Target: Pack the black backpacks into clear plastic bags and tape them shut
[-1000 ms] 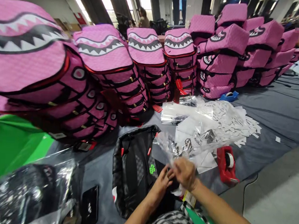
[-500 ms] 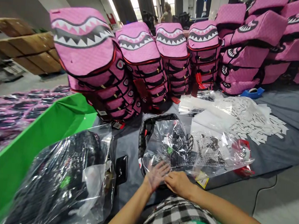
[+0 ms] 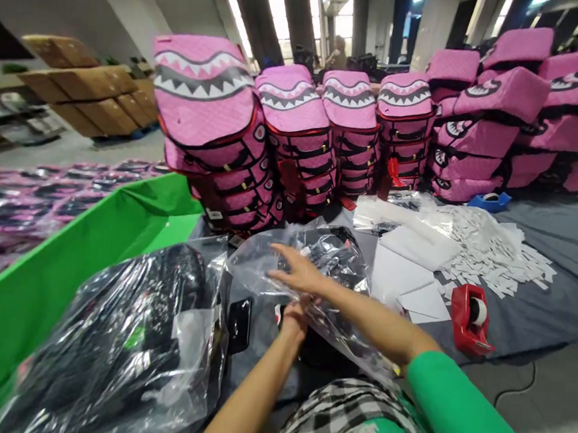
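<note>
At frame centre, a clear plastic bag [image 3: 335, 260] is pressed by the flat, open right hand [image 3: 302, 274]; the left hand [image 3: 295, 320] is hidden beneath it, grip indiscernible. Pink backpacks [image 3: 295, 137] are stacked behind; a red tape dispenser [image 3: 468, 317] sits right.

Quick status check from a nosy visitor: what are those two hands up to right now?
Right hand flat on clear plastic bag over a black backpack. Left hand underneath, gripping the bag. Bagged backpack lies close alongside, left.

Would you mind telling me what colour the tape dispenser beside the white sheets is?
Red: the tape dispenser shows best in the head view.
</note>
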A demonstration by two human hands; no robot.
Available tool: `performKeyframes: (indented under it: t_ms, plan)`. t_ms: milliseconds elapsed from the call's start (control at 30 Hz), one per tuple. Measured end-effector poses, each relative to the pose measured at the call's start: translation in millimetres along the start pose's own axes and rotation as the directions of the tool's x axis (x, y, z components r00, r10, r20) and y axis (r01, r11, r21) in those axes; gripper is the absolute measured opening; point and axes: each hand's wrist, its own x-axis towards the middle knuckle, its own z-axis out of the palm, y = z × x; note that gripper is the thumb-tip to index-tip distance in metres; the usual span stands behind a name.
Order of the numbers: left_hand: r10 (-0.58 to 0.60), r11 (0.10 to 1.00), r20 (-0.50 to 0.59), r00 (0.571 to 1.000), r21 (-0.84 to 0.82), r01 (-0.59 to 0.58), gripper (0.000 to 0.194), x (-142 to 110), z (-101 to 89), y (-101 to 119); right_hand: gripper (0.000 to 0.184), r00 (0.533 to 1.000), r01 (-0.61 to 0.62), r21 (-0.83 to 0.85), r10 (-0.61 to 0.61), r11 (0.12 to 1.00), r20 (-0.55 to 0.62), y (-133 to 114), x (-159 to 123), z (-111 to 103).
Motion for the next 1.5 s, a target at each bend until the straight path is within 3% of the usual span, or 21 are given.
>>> performKeyframes:
  t_ms: [100, 167, 233, 267, 300, 367, 433, 500, 600, 667, 733, 800, 933, 1000, 1067, 1133, 1167, 1267, 1333, 1433, 1500]
  plan:
    - [0.04, 0.991, -0.198, 0.979, -0.114, -0.063, 0.043, 5.9, -32.9, 51.3, 0.059, 0.986, 0.045, 0.026, -0.049, 0.999, 0.162, 32.5, -82.5, -44.6]
    - [-0.004, 0.985, -0.246, 0.969, -0.171, -0.039, 0.061, -8.9, -61.1, 64.1, 0.082, 0.924, 0.03, -0.014, -0.023, 0.999, 0.381, 56.9, -148.5, -60.7]
    - [-0.095, 0.969, -0.225, 0.97, -0.245, 0.038, 0.069, -35.9, -83.8, 53.5, 0.1, 0.848, 0.004, -0.161, 0.082, 0.987, 0.524, 78.3, -205.3, -60.3]
    - [-0.14, 0.953, -0.2, 0.97, -0.293, 0.077, 0.07, -51.8, -91.6, 41.3, 0.096, 0.826, 0.011, -0.228, 0.12, 0.974, 0.551, 87.0, -226.0, -55.0]
    - [-0.175, 0.933, -0.178, 0.968, -0.343, 0.105, 0.07, -68.1, -96.9, 26.4, 0.091, 0.822, 0.028, -0.276, 0.135, 0.961, 0.553, 93.8, -240.4, -47.7]
    - [-0.223, 0.898, -0.174, 0.959, -0.419, 0.133, 0.064, -98.1, -100.4, -5.2, 0.077, 0.865, 0.056, -0.323, 0.116, 0.945, 0.488, 101.7, -250.2, -31.7]
    - [-0.271, 0.898, -0.222, 0.937, -0.409, 0.162, 0.046, -120.8, -95.7, -32.7, 0.066, 0.914, 0.073, -0.318, 0.064, 0.945, 0.401, 102.3, -240.8, -19.8]
    - [-0.308, 0.931, -0.309, 0.9, -0.293, 0.218, 0.023, -134.2, -85.3, -53.1, 0.056, 0.922, 0.105, -0.283, 0.013, 0.953, 0.386, 97.3, -223.5, -13.7]
    - [-0.353, 0.936, -0.399, 0.846, -0.161, 0.315, 0.012, -139.6, -67.7, -69.8, 0.061, 0.863, 0.217, -0.205, -0.089, 0.954, 0.498, 84.8, -202.0, -7.9]
    - [-0.364, 0.93, -0.395, 0.843, -0.196, 0.31, 0.016, -136.8, -60.6, -70.1, 0.068, 0.815, 0.316, -0.173, -0.173, 0.933, 0.553, 78.4, -194.8, -1.2]
    - [-0.311, 0.94, -0.393, 0.865, -0.259, 0.221, 0.023, -131.1, -58.9, -60.6, 0.043, 0.823, 0.37, -0.192, -0.225, 0.909, 0.522, 76.1, -190.0, 7.0]
    - [-0.206, 0.949, -0.431, 0.879, -0.307, 0.072, 0.028, -125.1, -60.5, -44.3, 0.021, 0.887, 0.342, -0.23, -0.233, 0.911, 0.399, 77.0, -182.2, 13.5]
    - [0.052, 0.88, -0.55, 0.834, -0.37, -0.299, 0.028, -125.9, -58.3, -24.3, 0.026, 0.966, 0.223, -0.209, -0.187, 0.952, 0.179, 72.7, -151.6, 18.9]
    - [0.038, 0.848, -0.476, 0.878, -0.449, -0.281, 0.037, -130.2, -51.1, -34.9, 0.022, 0.972, 0.186, -0.22, -0.146, 0.958, 0.187, 62.4, -135.9, 23.6]
    - [-0.058, 0.88, -0.323, 0.945, -0.463, -0.104, 0.056, -130.3, -43.2, -53.9, 0.018, 0.961, 0.16, -0.243, -0.094, 0.957, 0.261, 48.1, -126.5, 31.3]
    - [0.032, 0.954, -0.337, 0.941, -0.27, -0.129, 0.068, -125.6, -38.6, -68.6, 0.013, 0.931, 0.128, -0.244, -0.031, 0.961, 0.364, 34.0, -123.2, 38.7]
    - [0.149, 0.975, -0.385, 0.911, -0.097, -0.201, 0.068, -122.5, -38.3, -71.6, 0.012, 0.91, 0.098, -0.231, 0.007, 0.968, 0.413, 28.4, -122.6, 40.8]
    - [0.439, 0.882, -0.419, 0.794, 0.368, -0.294, 0.061, -115.1, -44.0, -65.1, 0.012, 0.826, -0.019, -0.095, 0.069, 0.995, 0.56, 21.5, -116.0, 38.9]
    - [0.467, 0.843, -0.405, 0.786, 0.472, -0.258, 0.053, -112.4, -52.1, -57.1, 0.017, 0.777, -0.118, 0.052, 0.06, 0.992, 0.626, 25.2, -103.9, 33.8]
    - [0.428, 0.808, -0.412, 0.804, 0.574, -0.136, 0.037, -114.2, -69.1, -54.0, 0.026, 0.801, -0.399, 0.204, 0.231, 0.894, 0.552, 36.6, -76.9, 29.3]
    - [0.36, 0.762, -0.427, 0.829, 0.648, 0.003, 0.031, -123.0, -81.5, -58.0, 0.027, 0.832, -0.529, 0.232, 0.445, 0.816, 0.332, 43.2, -58.9, 29.6]
